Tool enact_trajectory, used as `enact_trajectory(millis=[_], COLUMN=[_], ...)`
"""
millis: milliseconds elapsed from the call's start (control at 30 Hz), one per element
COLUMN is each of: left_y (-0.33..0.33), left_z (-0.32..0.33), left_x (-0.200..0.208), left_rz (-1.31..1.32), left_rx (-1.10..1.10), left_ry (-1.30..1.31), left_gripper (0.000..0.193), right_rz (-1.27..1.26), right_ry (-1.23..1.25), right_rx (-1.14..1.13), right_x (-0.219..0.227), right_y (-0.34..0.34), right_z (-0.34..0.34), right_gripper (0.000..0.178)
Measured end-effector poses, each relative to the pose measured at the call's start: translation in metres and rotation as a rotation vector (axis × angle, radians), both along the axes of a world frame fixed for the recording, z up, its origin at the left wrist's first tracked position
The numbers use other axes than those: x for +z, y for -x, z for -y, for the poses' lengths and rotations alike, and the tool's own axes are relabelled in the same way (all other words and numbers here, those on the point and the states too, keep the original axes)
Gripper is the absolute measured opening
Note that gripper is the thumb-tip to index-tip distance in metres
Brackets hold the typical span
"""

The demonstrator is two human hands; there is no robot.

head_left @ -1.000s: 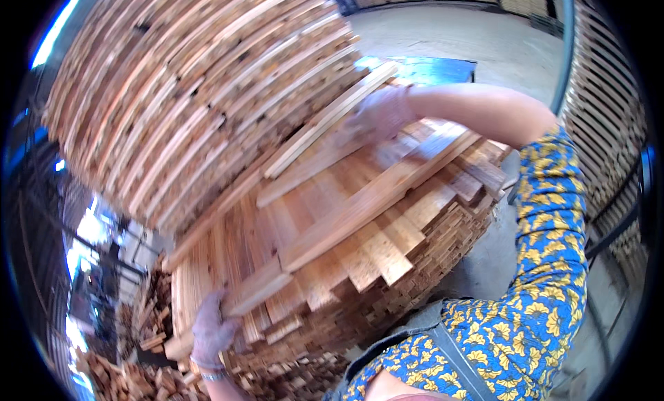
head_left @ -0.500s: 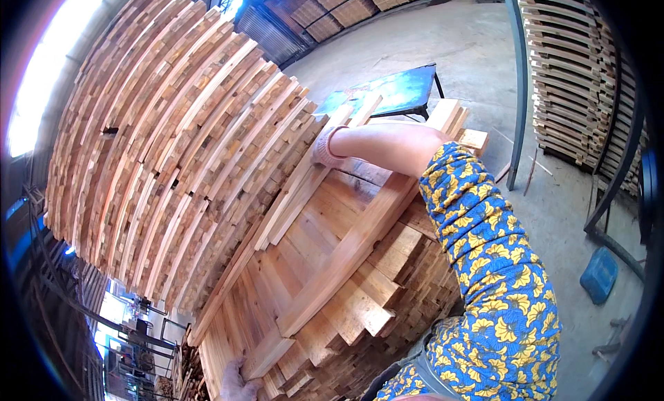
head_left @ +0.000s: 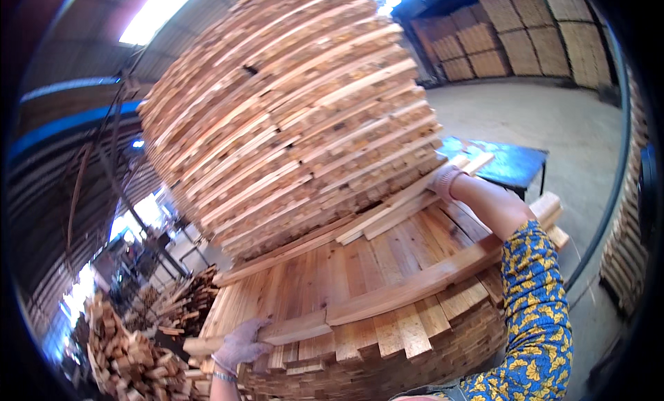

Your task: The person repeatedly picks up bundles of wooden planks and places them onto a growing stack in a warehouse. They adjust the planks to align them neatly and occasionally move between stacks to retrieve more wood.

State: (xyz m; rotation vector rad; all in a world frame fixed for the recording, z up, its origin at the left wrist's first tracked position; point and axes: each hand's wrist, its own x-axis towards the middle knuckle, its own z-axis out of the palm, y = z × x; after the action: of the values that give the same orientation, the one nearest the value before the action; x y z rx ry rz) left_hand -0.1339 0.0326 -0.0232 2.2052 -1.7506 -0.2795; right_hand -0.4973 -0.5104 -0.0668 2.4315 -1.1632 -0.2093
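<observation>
In a pale glove, my left hand [head_left: 241,344] lies over the left end of the near wooden strip [head_left: 296,328], its fingers bent round it. This strip butts against a longer wooden beam [head_left: 415,282] along the near edge of a layer of planks [head_left: 304,283]. My right hand [head_left: 445,181], also gloved, reaches across to the far side. Its fingers close over loose wooden battens [head_left: 394,213] lying at the foot of the tall stack; the fingertips are partly hidden.
A tall stack of boards [head_left: 290,131] rises behind the plank layer. Beyond my right hand stands a blue-topped table [head_left: 515,164]. Offcuts [head_left: 131,352] are heaped at the lower left. A post [head_left: 612,186] stands at the right, with more timber stacks [head_left: 546,44] far back.
The view has swung left, so the stack and planks sit further right and more level. My left hand and wrist show more fully. My right hand stays on the far battens.
</observation>
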Motion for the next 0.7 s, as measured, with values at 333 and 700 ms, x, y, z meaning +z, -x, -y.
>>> enact_trajectory(millis=[333, 700], left_y=[0.009, 0.006], left_z=[0.007, 0.004], left_x=[0.006, -0.004], left_rz=[0.091, 0.267], left_rx=[0.019, -0.010], left_ry=[-0.116, -0.018], left_gripper=[0.072, 0.071], right_rz=[-0.051, 0.017], right_ry=[0.054, -0.448], right_rx=[0.016, 1.702], right_x=[0.030, 0.047], right_y=[0.015, -0.011], right_z=[-0.066, -0.490], right_gripper=[0.039, 0.044])
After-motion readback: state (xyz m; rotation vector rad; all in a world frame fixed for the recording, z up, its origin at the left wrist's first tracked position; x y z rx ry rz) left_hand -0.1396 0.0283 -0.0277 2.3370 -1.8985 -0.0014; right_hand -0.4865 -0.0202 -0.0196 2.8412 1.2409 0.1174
